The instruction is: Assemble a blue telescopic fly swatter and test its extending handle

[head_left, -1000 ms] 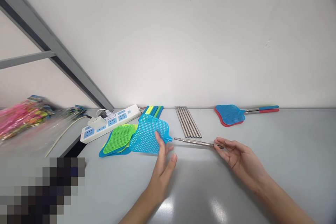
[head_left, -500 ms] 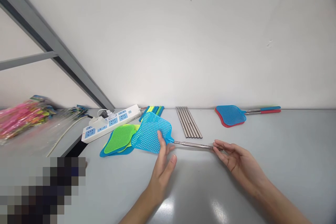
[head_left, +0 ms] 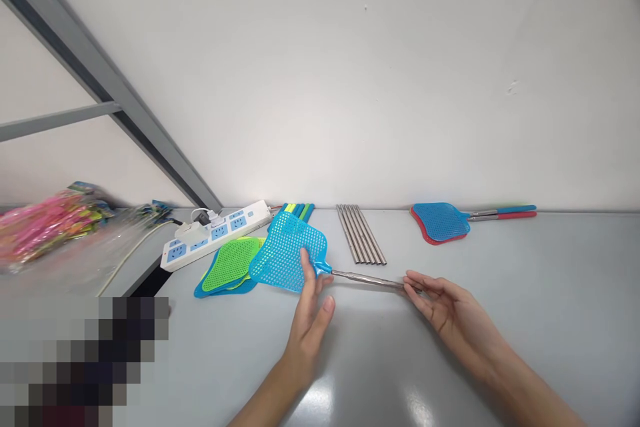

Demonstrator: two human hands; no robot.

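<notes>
A pale wall (head_left: pixel 310 93) rises behind the grey surface (head_left: pixel 560 293), with a grey metal frame (head_left: pixel 155 130) slanting down on the left. At the far left lies a plastic-wrapped bundle (head_left: pixel 60 223), mostly pink. Two long-handled swatters (head_left: pixel 441 221), one blue and one red, overlap near the wall on the right; a white power strip (head_left: pixel 256 215) sits at an angle on the left. Between these, the left hand (head_left: pixel 309 323) holds a blue mesh head (head_left: pixel 287 250) above the surface, index finger over the mesh and thumb spread clear. The right hand (head_left: pixel 457 320) has its fingers pinched narrowly on the near end of a metal rod (head_left: pixel 367 277), whose other end meets the head's neck; how deep it sits, I cannot tell. Beside the blue head, green and blue heads (head_left: pixel 233 263) lie stacked. Beyond are a row of bare rods (head_left: pixel 362 235) and, smallest, some coloured tubes (head_left: pixel 307 212), partly hidden.
</notes>
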